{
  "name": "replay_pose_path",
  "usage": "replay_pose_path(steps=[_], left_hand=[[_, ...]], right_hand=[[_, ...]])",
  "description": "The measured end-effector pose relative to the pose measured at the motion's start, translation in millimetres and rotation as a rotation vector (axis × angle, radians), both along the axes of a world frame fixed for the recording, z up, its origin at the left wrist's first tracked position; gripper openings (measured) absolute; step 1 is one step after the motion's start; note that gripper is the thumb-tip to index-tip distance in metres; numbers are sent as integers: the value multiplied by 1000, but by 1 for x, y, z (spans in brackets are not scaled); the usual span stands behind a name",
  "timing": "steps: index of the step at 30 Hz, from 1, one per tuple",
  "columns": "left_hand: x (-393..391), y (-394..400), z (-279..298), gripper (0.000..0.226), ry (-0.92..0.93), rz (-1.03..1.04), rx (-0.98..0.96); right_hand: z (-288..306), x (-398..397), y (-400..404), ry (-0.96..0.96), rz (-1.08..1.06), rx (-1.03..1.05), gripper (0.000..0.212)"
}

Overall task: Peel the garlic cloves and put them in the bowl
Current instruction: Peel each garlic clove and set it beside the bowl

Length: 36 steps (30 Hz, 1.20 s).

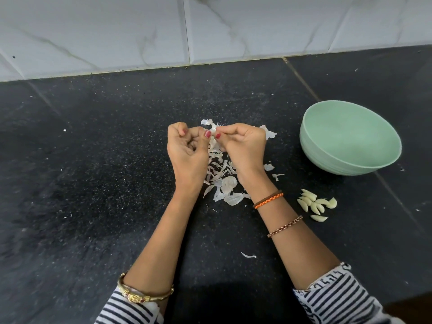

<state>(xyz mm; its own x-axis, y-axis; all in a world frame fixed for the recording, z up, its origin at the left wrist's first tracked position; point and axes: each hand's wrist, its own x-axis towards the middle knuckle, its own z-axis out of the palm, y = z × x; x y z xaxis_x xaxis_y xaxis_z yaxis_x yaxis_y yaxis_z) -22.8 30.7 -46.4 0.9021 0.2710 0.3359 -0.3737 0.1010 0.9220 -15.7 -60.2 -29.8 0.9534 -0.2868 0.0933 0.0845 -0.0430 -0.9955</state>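
Observation:
My left hand point(187, 150) and my right hand point(243, 146) meet above the black counter, fingers curled. Between their fingertips they pinch a small garlic clove point(213, 133) with white skin still on it; most of the clove is hidden by the fingers. A heap of papery garlic skins point(222, 176) lies under and just behind the hands. Several peeled pale-yellow cloves point(315, 204) lie on the counter to the right of my right wrist. A mint-green bowl point(350, 136) stands at the right, nothing visible inside it.
The black speckled counter point(93, 160) runs back to a white marble-tiled wall point(163, 31). Stray skin scraps lie around, one near my right forearm point(248, 255). Striped sleeves and bangles cover both forearms at the bottom edge.

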Motion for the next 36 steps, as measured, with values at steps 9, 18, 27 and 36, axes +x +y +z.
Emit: replay_pose_path(steps=[9,18,27,36], left_hand=[[1,6,2,8,51,53,112],[5,15,-4,15,-88,63,514],[2,13,0,8,-34,97,425],[2,12,4,20,-2,-66,235]], right_hand=[[3,4,-18,-69,94,-209,9],[9,1,-21,62,268,-134,6],[14,-1,-25,58,360,71,8],[13,0,-24,-84,343,-86,11]])
